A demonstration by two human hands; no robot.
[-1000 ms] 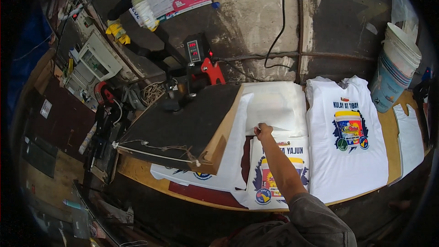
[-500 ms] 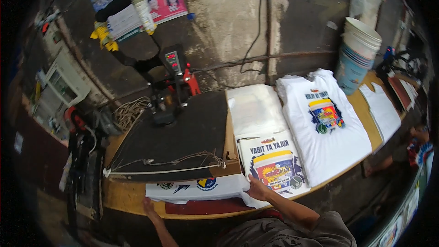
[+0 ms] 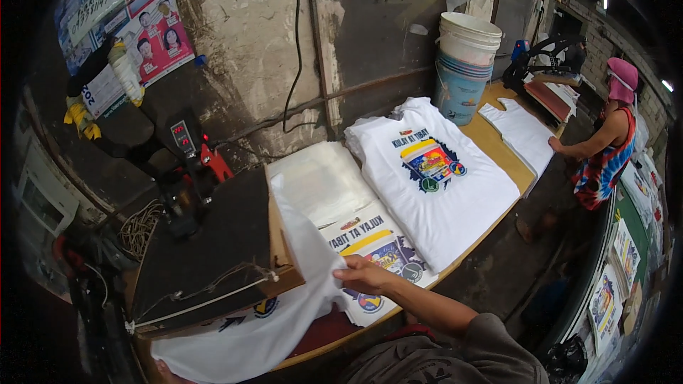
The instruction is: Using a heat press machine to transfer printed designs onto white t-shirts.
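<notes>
A white printed T-shirt (image 3: 245,341) stretches between my hands along the front of a heat press, partly under its black upper plate (image 3: 206,263). My right hand (image 3: 361,275) is closed on the shirt's right side, pulling up a fold beside the plate's cardboard edge. At the bottom left, my left hand (image 3: 165,371) pinches the shirt's near corner and is mostly cut off. Right of the press, a stack of printed transfer sheets (image 3: 373,240) with a colourful paint-bucket design lies under my right forearm. Some dark red surface shows below the shirt.
A pile of white printed shirts (image 3: 455,178) lies on the wooden table (image 3: 501,148). Behind it stand stacked buckets (image 3: 464,67). At the far right, a person (image 3: 605,142) touches another white shirt (image 3: 518,135). Wire and cord (image 3: 206,300) run across the press plate.
My right hand has lifted the shirt's right side up beside the press, and more white cloth shows. The view has turned rightward, bringing the other person into sight.
</notes>
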